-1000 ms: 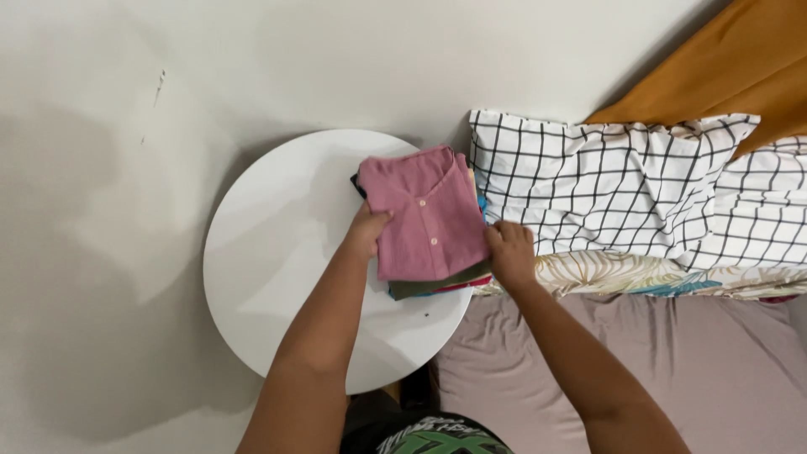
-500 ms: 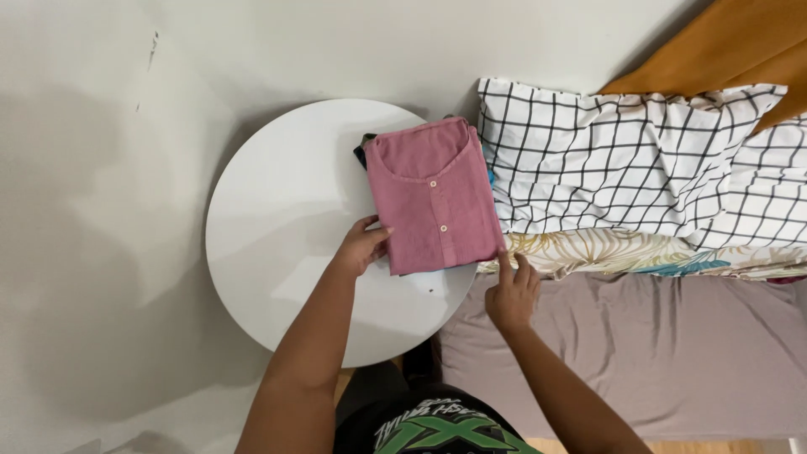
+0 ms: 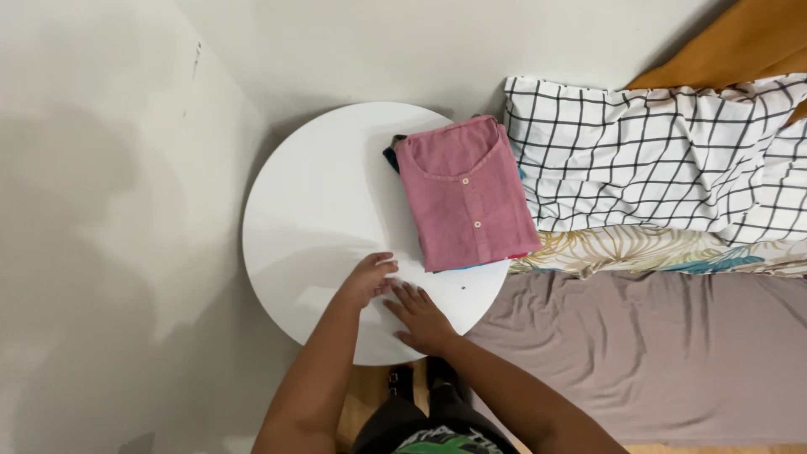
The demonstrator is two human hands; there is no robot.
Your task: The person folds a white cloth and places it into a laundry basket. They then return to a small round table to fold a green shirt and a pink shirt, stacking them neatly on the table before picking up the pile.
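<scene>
A folded pink button-front shirt (image 3: 465, 195) lies on top of a small stack of folded clothes at the right side of a round white table (image 3: 319, 219). My left hand (image 3: 368, 279) rests on the bare tabletop near the front edge, fingers loosely curled and holding nothing. Beside it my right hand (image 3: 420, 318) lies flat on the table with its fingers spread, also holding nothing. Both hands are a short way in front of the shirt and apart from it.
A bed with a grey sheet (image 3: 656, 353) adjoins the table on the right. A black-and-white checked pillow (image 3: 656, 160) and a leaf-patterned cloth (image 3: 639, 250) lie on it. A pale wall stands behind and to the left.
Both hands have let go of the pink shirt and drawn back toward me onto the bare tabletop. The shirt stays on the stack.
</scene>
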